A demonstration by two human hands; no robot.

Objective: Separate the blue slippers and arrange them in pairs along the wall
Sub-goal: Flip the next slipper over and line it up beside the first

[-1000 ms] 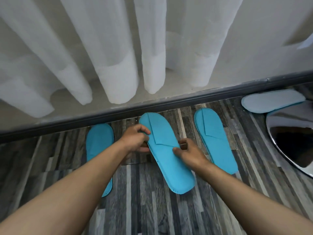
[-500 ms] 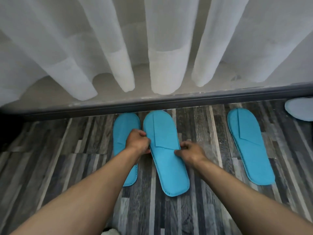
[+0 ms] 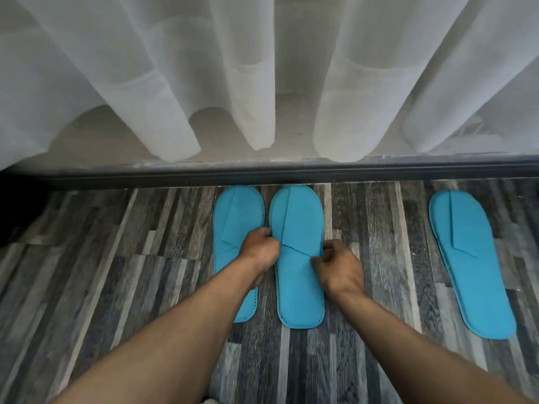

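Grey striped wood-look flooring [image 3: 116,258] runs up to a dark baseboard rail [image 3: 262,173] under sheer white curtains [image 3: 145,83]. Two flat blue fabric slippers lie toes to the rail, just beside each other: the left slipper [image 3: 233,217] and the middle slipper [image 3: 297,281]. My left hand [image 3: 259,249] is curled nearly closed at the middle slipper's left edge, resting partly over the left one; whether it actually pinches fabric I cannot tell. My right hand [image 3: 341,266] has thumb and fingers bent loosely at the right edge, seemingly touching rather than gripping. A third blue slipper [image 3: 472,272] lies well apart to the right, unpaired. I judge the risks as these: lifting my left hand carelessly could drag the left slipper askew, and the thin fabric could crease or slide on this smooth floor.
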